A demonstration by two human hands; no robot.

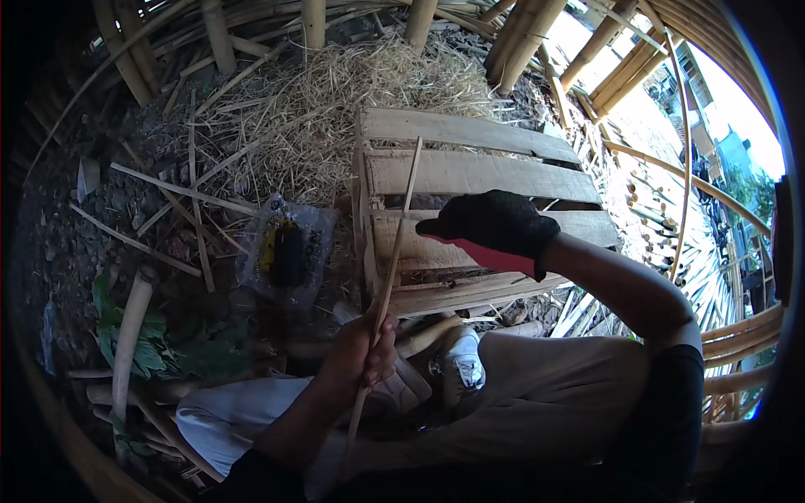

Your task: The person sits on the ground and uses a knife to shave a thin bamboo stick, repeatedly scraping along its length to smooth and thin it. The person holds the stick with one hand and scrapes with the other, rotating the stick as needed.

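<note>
My left hand (369, 350), bare, is closed round a long thin bamboo strip (393, 262). The strip slants upward, its far end over the wooden slatted crate and its lower end passing below my fist toward my lap. My right hand (490, 230) wears a black glove with a red palm side. It hovers over the crate, just right of the strip, with a fingertip stretched toward it. A small gap shows between them, and I see nothing held in the glove. Some of its fingers are hidden behind the back of the hand.
The pale wooden crate (482, 172) stands before me. Left of it lies a clear plastic bag (287, 251) with a black and yellow item. Dry straw (335, 109) heaps behind. Loose strips, a bamboo pole (131, 352) and green leaves (138, 335) lie left. My legs are folded near.
</note>
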